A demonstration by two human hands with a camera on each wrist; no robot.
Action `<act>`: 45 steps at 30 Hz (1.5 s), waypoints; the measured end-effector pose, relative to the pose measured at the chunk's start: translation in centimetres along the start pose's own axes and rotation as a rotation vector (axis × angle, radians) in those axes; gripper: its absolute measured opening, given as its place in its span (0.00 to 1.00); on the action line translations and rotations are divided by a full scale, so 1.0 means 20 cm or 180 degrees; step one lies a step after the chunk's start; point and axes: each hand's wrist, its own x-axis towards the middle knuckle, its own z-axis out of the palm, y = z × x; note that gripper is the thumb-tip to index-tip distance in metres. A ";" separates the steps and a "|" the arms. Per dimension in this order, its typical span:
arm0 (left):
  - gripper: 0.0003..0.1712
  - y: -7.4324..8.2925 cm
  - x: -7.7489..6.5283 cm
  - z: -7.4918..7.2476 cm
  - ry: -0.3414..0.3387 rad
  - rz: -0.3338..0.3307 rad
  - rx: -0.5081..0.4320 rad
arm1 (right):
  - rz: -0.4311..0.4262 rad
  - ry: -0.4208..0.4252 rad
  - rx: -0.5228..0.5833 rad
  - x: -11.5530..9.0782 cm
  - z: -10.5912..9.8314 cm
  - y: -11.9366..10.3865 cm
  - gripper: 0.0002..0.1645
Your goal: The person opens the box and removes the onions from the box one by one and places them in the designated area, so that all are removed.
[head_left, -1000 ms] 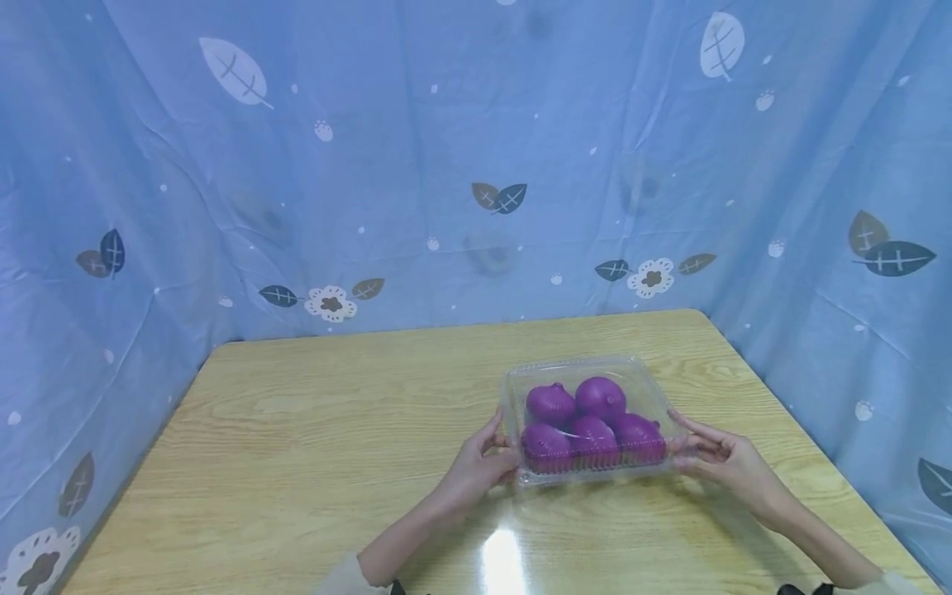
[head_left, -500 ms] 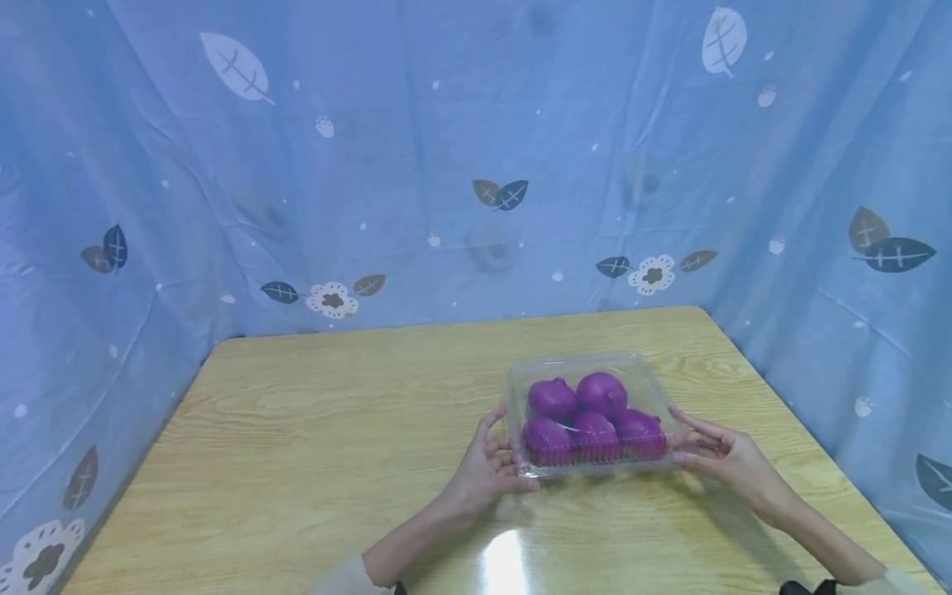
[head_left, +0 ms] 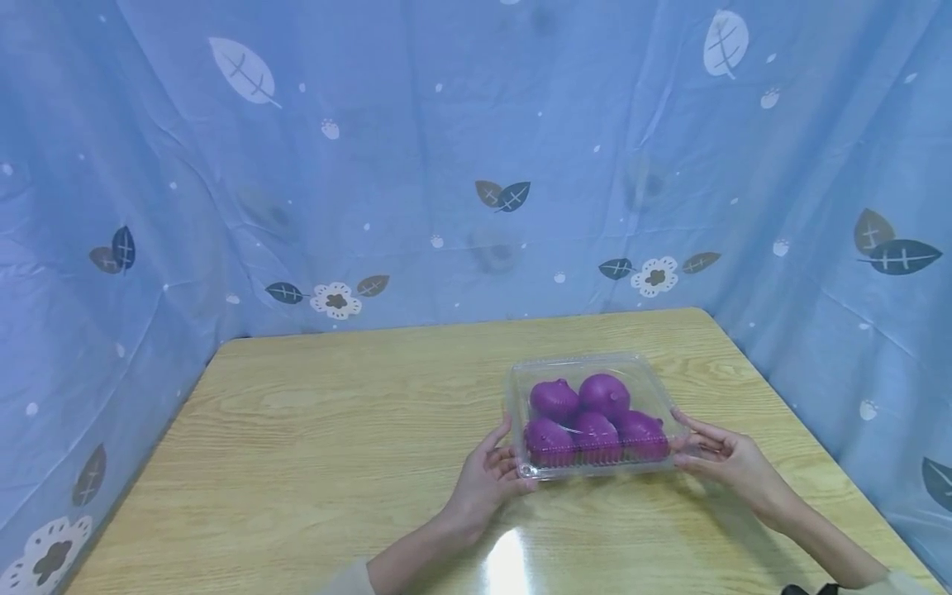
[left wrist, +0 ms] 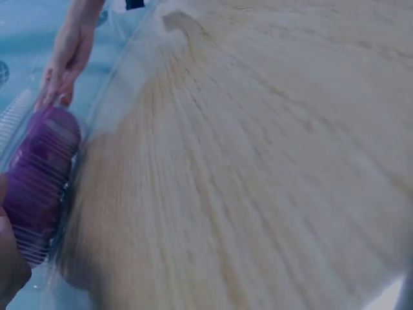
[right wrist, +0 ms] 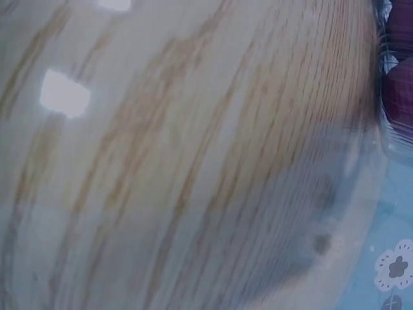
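A clear plastic clamshell box (head_left: pixel 649 390) with several purple onions (head_left: pixel 595 436) inside lies at the right of the wooden table. My left hand (head_left: pixel 479 489) holds its left side, the thumb at the front left corner and the fingers along the edge. At the opposite side my right hand (head_left: pixel 736 473) pinches the right edge between thumb and fingers. The lid looks closed. In the left wrist view the onions (left wrist: pixel 42 184) show through the ribbed wall, beside part of my left hand (left wrist: pixel 10 268). Only a strip of box and onions (right wrist: pixel 400 90) enters the right wrist view.
The wooden table (head_left: pixel 312 446) stretches to the left of the box. A blue curtain (head_left: pixel 416 165) with leaf and flower prints hangs behind it and along both sides. A bright light reflection lies on the tabletop near its front.
My left hand has loosened and regripped at the front left corner of the box, its fingers now lower along the side. The right hand and the box stay nearly in place.
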 end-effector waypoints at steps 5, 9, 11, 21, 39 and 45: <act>0.48 0.02 -0.01 0.00 0.0082 -0.0123 -0.0165 | 0.0010 0.0009 0.0038 0.00 0.00 -0.02 0.37; 0.44 0.03 -0.03 0.00 0.0214 -0.0210 -0.0187 | 0.0059 -0.0004 0.0085 0.00 0.01 -0.02 0.38; 0.42 0.03 -0.03 0.01 0.0281 -0.0244 -0.0205 | 0.0066 -0.0003 0.0085 0.00 0.01 -0.02 0.38; 0.47 0.01 -0.04 0.01 0.0057 -0.0323 -0.0369 | -0.0098 -0.0030 0.0099 0.00 0.00 0.01 0.31; 0.19 0.02 -0.04 0.03 0.0187 -0.0060 0.0206 | -0.0047 0.0099 0.0039 -0.02 0.01 -0.01 0.34; 0.13 0.06 -0.04 -0.01 0.0002 0.0020 0.0648 | -0.0158 0.0000 0.0039 0.00 0.01 -0.01 0.31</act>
